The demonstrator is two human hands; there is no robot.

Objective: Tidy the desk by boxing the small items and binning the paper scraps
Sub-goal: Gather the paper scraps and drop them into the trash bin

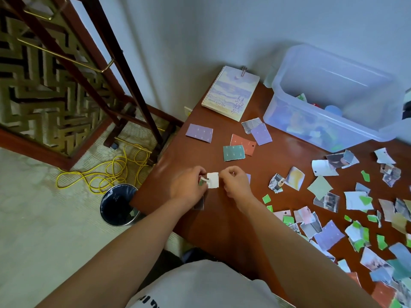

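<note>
Over the brown desk [200, 218] my left hand [189, 187] grips a small bunch of paper scraps, and a white scrap [213, 180] spans the gap to my right hand [235, 182], which pinches its right edge. Several torn paper scraps [329, 221] cover the right half of the desk, with purple, teal and red cards [233, 152] further back. A clear plastic box [329, 103] with a few small items inside stands at the back right. A round black-lined bin [117, 204] sits on the floor at the desk's left edge.
A spiral notebook [231, 92] with a clip lies at the back by the wall. A yellow cable [106, 172] is coiled on the carpet near a dark wooden stand [124, 90] and a lattice screen on the left.
</note>
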